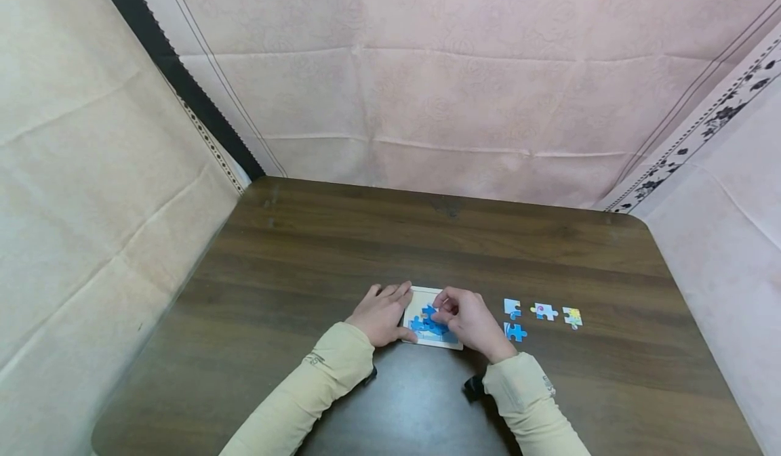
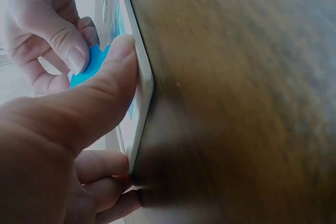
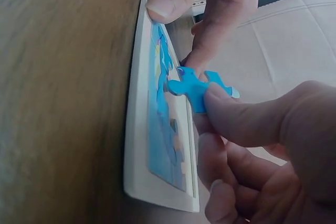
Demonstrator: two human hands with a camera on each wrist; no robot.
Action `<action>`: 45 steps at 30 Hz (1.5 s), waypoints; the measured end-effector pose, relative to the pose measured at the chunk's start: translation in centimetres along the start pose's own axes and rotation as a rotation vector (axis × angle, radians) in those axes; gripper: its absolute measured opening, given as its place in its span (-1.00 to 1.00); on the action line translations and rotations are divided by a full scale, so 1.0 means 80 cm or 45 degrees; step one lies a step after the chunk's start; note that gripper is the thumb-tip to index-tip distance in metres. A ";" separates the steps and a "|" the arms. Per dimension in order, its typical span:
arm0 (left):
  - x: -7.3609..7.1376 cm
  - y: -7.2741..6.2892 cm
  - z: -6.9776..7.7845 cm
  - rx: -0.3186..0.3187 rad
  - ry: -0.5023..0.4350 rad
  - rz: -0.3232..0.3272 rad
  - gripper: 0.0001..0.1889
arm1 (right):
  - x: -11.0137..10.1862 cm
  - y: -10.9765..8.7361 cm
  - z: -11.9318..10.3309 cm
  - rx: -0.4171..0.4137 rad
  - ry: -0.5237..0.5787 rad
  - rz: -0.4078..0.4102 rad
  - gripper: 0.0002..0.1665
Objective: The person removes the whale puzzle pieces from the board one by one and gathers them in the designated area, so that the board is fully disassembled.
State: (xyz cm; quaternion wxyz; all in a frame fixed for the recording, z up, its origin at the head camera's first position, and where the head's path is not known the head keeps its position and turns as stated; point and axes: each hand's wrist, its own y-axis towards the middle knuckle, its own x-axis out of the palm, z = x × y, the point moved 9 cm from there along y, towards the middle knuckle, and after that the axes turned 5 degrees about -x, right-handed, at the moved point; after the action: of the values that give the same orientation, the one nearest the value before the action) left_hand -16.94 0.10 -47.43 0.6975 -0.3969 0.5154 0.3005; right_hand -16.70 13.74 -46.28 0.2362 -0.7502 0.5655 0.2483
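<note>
My right hand point(image 1: 468, 319) pinches a blue jigsaw piece point(image 3: 193, 90) between thumb and fingers, tilted just above a small puzzle board point(image 3: 132, 145). The board has a pale raised border and a blue picture partly filled in along its near side. My left hand point(image 1: 379, 315) rests at the board's left side, its thumb pressing on the near border and its fingers stretched along the left edge. In the left wrist view the left thumb point(image 2: 113, 74) overlaps part of the held piece. The right hand covers the board's right part in the head view.
Right of the board lie several loose pieces: a blue and white piece point(image 1: 512, 307), a blue piece point(image 1: 515, 332), a white piece with pink point(image 1: 544, 311) and a yellowish piece point(image 1: 572, 317). The brown wooden table point(image 1: 342, 239) is bordered by hanging pale cloth point(image 1: 439, 104).
</note>
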 end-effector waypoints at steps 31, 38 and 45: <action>-0.007 -0.002 0.005 0.017 0.026 0.035 -0.05 | -0.147 -0.071 0.064 0.151 -0.095 0.129 -0.83; -0.006 -0.002 0.005 0.016 0.020 0.026 -0.05 | -0.171 -0.095 0.087 0.216 -0.135 0.097 -0.79; -0.005 -0.001 0.005 0.020 0.038 0.029 -0.04 | -0.181 -0.113 0.109 0.308 -0.147 0.076 -0.77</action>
State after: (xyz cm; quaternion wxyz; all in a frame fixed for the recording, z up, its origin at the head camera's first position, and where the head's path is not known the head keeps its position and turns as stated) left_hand -16.81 0.42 -46.94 0.6894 -0.3899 0.5325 0.2985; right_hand -12.35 32.09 -43.04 0.3498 -0.6834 0.5989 0.2280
